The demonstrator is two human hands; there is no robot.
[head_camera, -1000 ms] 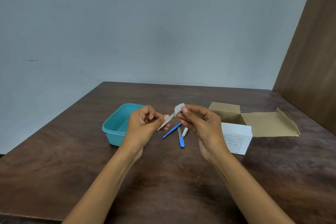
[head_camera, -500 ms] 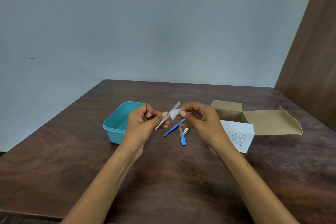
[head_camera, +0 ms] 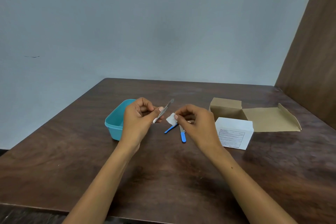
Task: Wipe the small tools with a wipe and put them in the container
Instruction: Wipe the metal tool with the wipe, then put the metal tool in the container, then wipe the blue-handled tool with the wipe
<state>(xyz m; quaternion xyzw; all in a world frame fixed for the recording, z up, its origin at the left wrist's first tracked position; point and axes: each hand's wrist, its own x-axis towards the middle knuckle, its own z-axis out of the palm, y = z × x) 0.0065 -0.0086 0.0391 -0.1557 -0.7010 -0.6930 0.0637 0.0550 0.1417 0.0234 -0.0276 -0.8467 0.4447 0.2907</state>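
Mid-frame, my left hand pinches the metal file by its lower end; my right hand pinches the wipe, just apart. That shallow pinch could let it slip short of the teal container at left.

- You have a dark wooden worktop before you.
- A white cardboard box with a printed label stands on it to your right, brown flaps folded open.
- Behind is a grey-blue wall; a brown panel rises at right.
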